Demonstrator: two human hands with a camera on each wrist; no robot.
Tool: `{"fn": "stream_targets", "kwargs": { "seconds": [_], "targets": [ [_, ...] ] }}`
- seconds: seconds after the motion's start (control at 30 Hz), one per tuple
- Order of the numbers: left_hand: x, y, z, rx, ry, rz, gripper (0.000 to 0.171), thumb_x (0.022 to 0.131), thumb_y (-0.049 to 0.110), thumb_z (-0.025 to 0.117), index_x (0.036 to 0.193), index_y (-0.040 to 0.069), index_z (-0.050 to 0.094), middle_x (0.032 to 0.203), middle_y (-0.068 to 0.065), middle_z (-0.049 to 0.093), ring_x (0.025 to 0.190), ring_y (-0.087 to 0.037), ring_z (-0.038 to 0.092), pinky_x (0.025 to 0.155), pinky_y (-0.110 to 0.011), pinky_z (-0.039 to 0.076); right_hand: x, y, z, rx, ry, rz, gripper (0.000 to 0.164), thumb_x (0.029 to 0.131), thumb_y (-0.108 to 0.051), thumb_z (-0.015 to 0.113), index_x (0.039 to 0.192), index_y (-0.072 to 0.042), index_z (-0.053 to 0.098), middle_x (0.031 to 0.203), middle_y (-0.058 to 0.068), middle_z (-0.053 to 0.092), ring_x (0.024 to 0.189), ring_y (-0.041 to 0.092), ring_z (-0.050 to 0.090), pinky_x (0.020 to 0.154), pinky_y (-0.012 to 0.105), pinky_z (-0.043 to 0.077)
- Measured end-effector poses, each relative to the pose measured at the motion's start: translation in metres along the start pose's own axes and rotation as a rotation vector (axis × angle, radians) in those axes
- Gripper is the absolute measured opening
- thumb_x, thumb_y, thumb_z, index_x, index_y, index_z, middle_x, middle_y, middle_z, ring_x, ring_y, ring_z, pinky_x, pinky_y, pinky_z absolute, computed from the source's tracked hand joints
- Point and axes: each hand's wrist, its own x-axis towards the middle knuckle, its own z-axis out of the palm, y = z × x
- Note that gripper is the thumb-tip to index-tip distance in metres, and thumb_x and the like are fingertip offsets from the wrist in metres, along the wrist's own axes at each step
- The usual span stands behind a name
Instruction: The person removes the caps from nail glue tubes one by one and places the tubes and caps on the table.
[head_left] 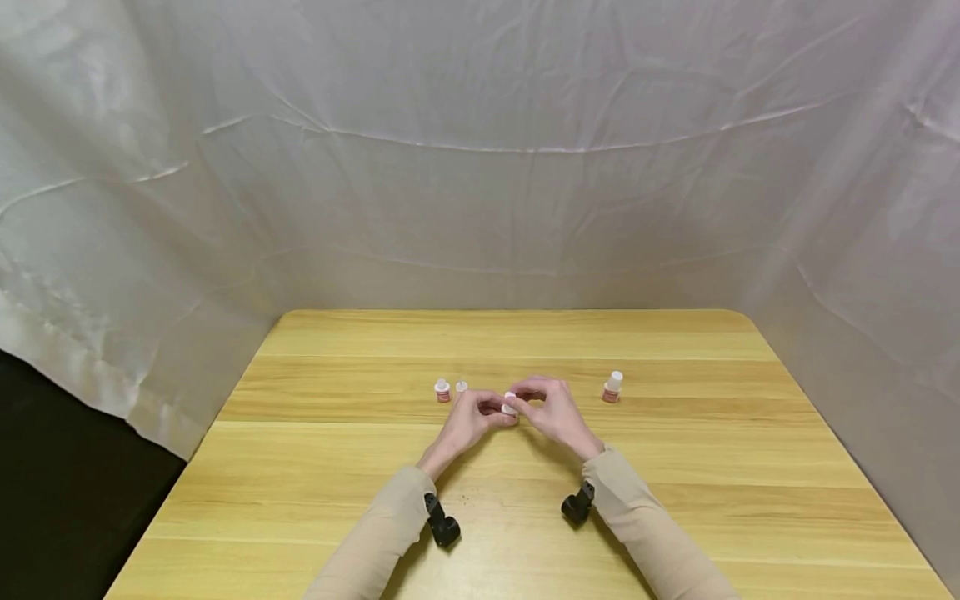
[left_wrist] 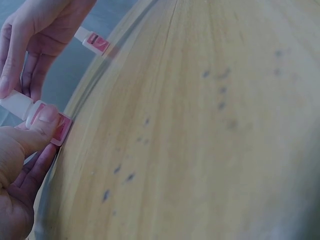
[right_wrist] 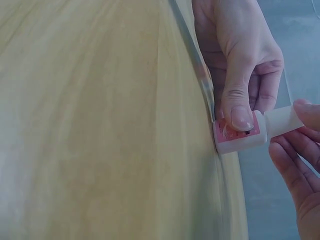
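Note:
Between my hands is a small white bottle [head_left: 509,408] with a pink-red label and a tall white cap [right_wrist: 283,121]. My left hand [head_left: 468,421] grips its body, the thumb lying across the label. The fingers of my right hand [head_left: 551,410] pinch the cap, which sits on the bottle's neck. The bottle's base is at the tabletop in both wrist views. Left of my hands stands a similar bottle [head_left: 442,391] with a shorter white top. Beside it, a small whitish top [head_left: 462,386] shows, its lower part hidden behind my left hand.
Another labelled bottle [head_left: 612,387] with a tall white cap stands upright to the right of my hands. The light wooden table [head_left: 675,517] has small dark marks near its front. Pale curtains [head_left: 525,208] hang behind it and along both sides.

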Motion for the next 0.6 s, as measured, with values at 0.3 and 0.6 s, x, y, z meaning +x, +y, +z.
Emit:
{"fn": "stream_targets", "kwargs": {
  "seconds": [0.3,0.6],
  "targets": [
    [0.0000,-0.0007,0.0000,0.014,0.000,-0.011,0.026,0.082,0.012,0.082,0.106,0.004,0.076,0.101,-0.012,0.079,0.087,-0.016,0.075,0.080,-0.019,0.060,-0.0007,0.0010,-0.0007,-0.009,0.027,0.029,0.013,0.085,-0.011,0.080,0.096,-0.005,0.076,0.091,0.009,0.077,0.082,0.018,0.073,0.076,0.022,0.060],
    [-0.0005,-0.0007,0.0004,0.001,-0.006,0.001,0.025,0.082,0.012,0.082,0.105,0.003,0.076,0.101,-0.014,0.078,0.088,-0.019,0.076,0.080,-0.019,0.060,-0.0008,0.0011,-0.0006,0.001,0.004,-0.005,0.010,0.090,-0.008,0.075,0.098,-0.002,0.076,0.095,0.011,0.077,0.088,0.025,0.074,0.082,0.028,0.062]
  ]
}}
